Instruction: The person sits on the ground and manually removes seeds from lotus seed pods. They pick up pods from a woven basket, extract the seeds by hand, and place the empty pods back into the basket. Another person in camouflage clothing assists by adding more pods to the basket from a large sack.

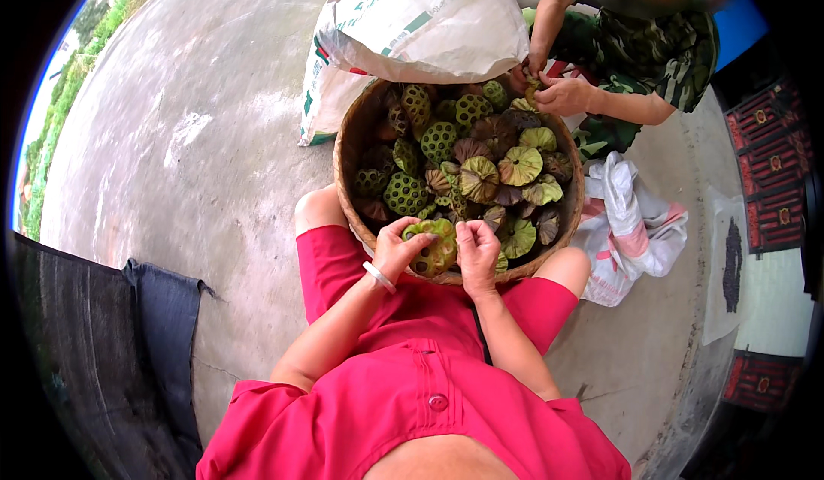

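Note:
Over the near rim of a round woven basket (344,200), my left hand (396,247) grips a green lotus seed pod (439,248) whose surface is partly torn. A pale bangle circles that wrist. At the pod's right edge is my right hand (477,248), thumb and forefinger pinched together; whether something small is between them cannot be told. Many lotus seed pods fill the basket between my knees, some green with seeds showing, such as the round one (406,193), others yellowish or brown with their ribbed undersides up (521,166).
A large white woven sack (425,23) leans over the basket's far side. At the far right a co-worker in camouflage clothing (650,55) handles a pod above the rim. A crumpled white and pink sack (627,229) lies right of the basket. Dark cloth (164,325) covers ground at left.

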A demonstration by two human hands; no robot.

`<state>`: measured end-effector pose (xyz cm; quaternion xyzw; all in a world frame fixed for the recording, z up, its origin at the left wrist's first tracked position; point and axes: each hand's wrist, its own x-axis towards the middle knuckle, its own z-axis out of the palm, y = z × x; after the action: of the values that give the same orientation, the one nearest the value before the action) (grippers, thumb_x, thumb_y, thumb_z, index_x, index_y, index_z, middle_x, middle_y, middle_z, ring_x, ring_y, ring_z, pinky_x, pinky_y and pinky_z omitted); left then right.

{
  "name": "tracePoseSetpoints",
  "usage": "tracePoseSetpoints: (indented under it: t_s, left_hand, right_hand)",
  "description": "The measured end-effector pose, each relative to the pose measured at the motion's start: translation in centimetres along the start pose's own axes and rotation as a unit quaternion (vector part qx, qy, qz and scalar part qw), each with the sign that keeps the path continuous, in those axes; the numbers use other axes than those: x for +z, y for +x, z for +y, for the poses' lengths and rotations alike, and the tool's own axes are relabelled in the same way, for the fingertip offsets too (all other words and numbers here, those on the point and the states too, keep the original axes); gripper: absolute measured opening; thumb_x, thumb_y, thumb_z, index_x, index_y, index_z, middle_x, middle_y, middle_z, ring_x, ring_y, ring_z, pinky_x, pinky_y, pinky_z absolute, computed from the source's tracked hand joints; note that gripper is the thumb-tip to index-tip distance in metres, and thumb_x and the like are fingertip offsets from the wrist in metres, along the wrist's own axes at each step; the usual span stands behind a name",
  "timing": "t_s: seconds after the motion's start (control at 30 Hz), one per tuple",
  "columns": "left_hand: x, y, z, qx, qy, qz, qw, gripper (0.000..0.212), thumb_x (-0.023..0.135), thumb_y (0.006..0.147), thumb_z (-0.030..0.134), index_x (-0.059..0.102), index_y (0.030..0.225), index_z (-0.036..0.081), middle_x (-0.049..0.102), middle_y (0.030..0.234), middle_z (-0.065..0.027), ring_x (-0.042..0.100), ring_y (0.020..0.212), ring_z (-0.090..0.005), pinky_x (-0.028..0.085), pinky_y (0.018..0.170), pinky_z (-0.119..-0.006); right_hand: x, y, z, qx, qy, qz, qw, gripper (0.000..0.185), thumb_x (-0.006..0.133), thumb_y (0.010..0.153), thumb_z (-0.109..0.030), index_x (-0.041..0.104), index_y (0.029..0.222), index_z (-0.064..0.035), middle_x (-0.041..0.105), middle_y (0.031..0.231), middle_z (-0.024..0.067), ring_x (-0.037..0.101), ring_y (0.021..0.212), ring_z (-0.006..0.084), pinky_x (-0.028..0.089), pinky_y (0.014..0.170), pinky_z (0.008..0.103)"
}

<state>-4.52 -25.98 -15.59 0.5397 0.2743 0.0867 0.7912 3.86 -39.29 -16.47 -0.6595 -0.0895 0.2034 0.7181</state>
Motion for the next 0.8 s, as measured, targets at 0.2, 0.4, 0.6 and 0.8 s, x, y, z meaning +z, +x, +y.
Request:
tracePoseSetpoints:
  t_s: [0.2,0.4,0.6,0.8]
  left_hand:
    - [0.6,0.5,-1.7,0.083,0.195,0.051,0.976,0.017,0.067,0.077,0.01,0.06,0.088,-0.002,0.06,0.073,-0.0001,0.051,0.066,-0.0038,0.045,0.056,-0.021]
    - [0.7,2.1,-0.9,0.138,0.266,0.105,0.948,0.023,0.069,0.076,0.012,0.058,0.092,-0.001,0.058,0.071,-0.0017,0.049,0.064,-0.0052,0.044,0.054,-0.023]
    - [-0.1,3.1,2.3,0.314,0.462,0.157,0.814,0.029,0.071,0.07,0.015,0.063,0.097,0.008,0.058,0.094,-0.0104,0.057,0.089,-0.0299,0.047,0.076,-0.036]
    - [-1.4,4.0,0.6,0.096,0.145,-0.032,0.984,0.033,0.067,0.082,0.022,0.059,0.106,0.001,0.062,0.096,-0.0048,0.061,0.08,-0.0176,0.049,0.07,-0.028]
  right_hand:
    - [1.7,-0.5,-0.3,-0.087,-0.179,-0.058,0.978,0.024,0.064,0.086,-0.022,0.049,0.086,-0.0032,0.053,0.065,0.0033,0.049,0.058,0.0101,0.043,0.054,0.0268]
    - [1.3,2.8,1.2,0.002,-0.076,-0.041,0.996,0.013,0.062,0.085,-0.013,0.056,0.085,-0.0024,0.054,0.064,0.0005,0.049,0.058,0.0078,0.042,0.053,0.0252]
    - [-1.7,4.7,3.6,-0.24,-0.435,0.02,0.868,0.027,0.063,0.083,-0.02,0.06,0.1,0.0005,0.061,0.101,0.0077,0.055,0.097,0.016,0.044,0.08,0.028]
    - [0.9,3.2,-0.1,0.01,0.043,-0.17,0.984,0.047,0.064,0.084,-0.017,0.044,0.122,0.0007,0.057,0.109,0.0089,0.055,0.097,0.0139,0.044,0.084,0.0263]
